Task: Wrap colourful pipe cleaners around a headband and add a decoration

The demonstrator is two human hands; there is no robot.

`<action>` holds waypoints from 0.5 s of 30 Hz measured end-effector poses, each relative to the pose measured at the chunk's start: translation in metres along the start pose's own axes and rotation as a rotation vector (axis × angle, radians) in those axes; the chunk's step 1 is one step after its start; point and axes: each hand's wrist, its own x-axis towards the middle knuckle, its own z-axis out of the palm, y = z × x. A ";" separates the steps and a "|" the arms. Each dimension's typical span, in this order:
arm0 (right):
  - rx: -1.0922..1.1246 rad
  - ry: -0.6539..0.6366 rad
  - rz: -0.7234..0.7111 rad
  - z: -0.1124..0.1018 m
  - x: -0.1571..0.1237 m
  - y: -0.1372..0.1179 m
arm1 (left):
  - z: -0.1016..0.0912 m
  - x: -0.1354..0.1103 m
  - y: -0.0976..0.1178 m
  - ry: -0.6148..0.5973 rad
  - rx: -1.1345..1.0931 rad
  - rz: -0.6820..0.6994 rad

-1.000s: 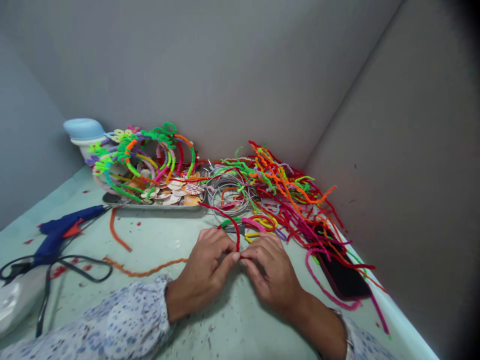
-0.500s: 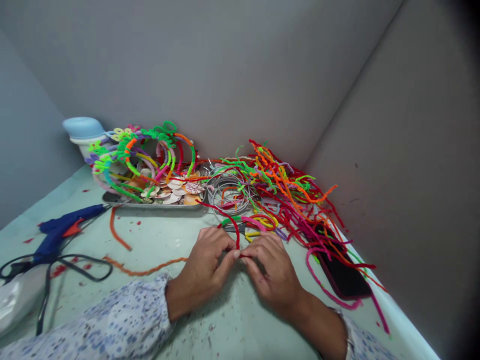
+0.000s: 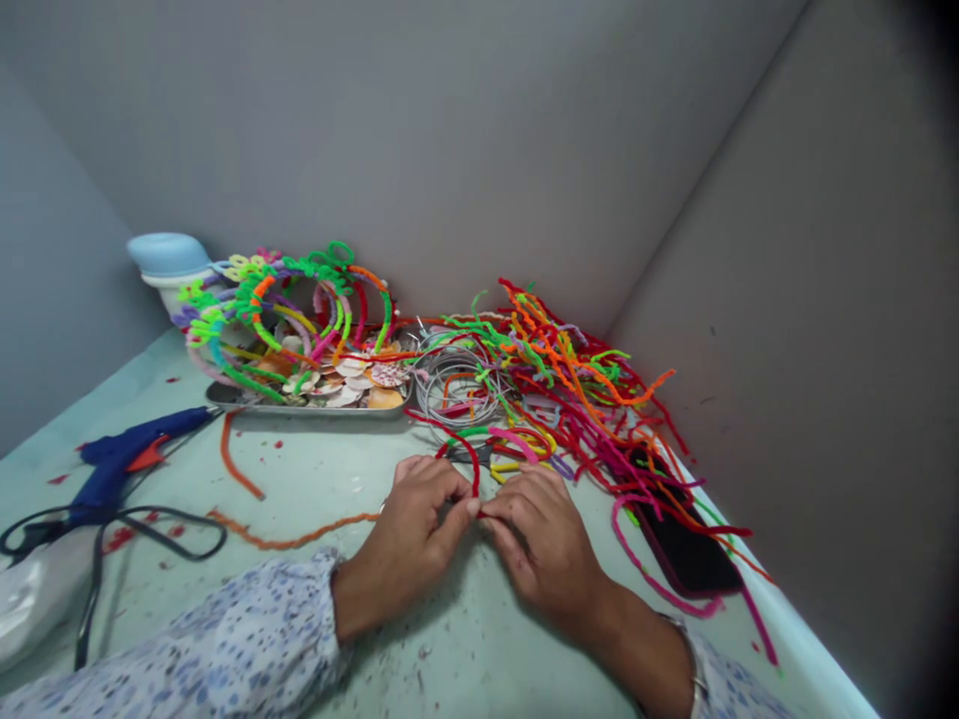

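Note:
Between both hands, low over the table, is a red pipe cleaner [image 3: 475, 469]. My left hand [image 3: 420, 529] pinches it between thumb and forefinger, and its loose end curves up and back to the left. Close beside, my right hand [image 3: 543, 544] pinches the same red pipe cleaner, the fingertips of both hands almost meeting. Just beyond the fingers lies a multicoloured pipe-cleaner loop [image 3: 516, 439] with green, pink, red and yellow parts, partly hidden by my hands. Scissors [image 3: 479, 454] lie under it, mostly covered.
A metal tray [image 3: 337, 411] of shells holds several pipe-cleaner rings [image 3: 262, 290]. Coiled wire [image 3: 457, 384] and a pipe-cleaner heap [image 3: 569, 359] lie right of it, beside a phone [image 3: 696, 554]. A blue glue gun [image 3: 127, 459] with its cord lies left, near an orange pipe cleaner [image 3: 300, 539].
The free end of the red pipe cleaner has dipped slightly and shifted a little to the right. Both hands keep their pinch in nearly the same place.

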 end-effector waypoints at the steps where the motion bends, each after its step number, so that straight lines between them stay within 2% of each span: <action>1: 0.003 0.001 -0.006 0.000 0.000 0.000 | 0.000 0.000 0.000 -0.009 -0.005 -0.010; 9: 0.033 -0.006 -0.001 0.002 -0.001 0.001 | 0.001 0.001 -0.002 -0.043 -0.045 -0.065; 15: 0.084 0.028 0.106 0.003 -0.001 0.005 | 0.003 -0.002 -0.005 0.029 -0.068 -0.008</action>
